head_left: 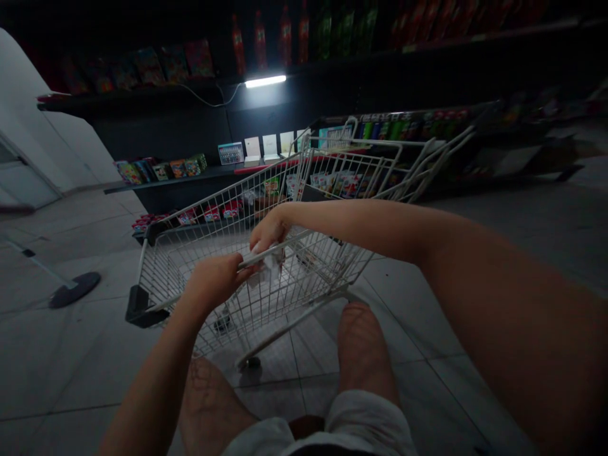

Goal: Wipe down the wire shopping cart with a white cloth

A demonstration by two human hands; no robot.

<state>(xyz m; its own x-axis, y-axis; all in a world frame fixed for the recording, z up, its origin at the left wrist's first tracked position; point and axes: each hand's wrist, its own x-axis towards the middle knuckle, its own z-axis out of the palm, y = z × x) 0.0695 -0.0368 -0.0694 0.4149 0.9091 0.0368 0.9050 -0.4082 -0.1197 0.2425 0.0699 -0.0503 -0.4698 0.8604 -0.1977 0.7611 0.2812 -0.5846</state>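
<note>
A wire shopping cart [285,304] stands sideways in front of my knees, its near top rail running across the middle of the view. My left hand [213,278] is wrapped round that rail. Just to the right, my right hand [268,234] reaches over the same rail from above, closed on a crumpled white cloth [270,266]. The cloth hangs against the wire side below the rail. Part of the fingers of my right hand is hidden behind the cloth and the rail.
Beyond the cart stands dark shelving with bottles [285,35], snack packets [147,66] and boxes [230,154], lit by a tube lamp [265,82]. A post with a round base [75,290] stands on the tiled floor at left. The cart's black corner bumper [142,307] juts out nearby.
</note>
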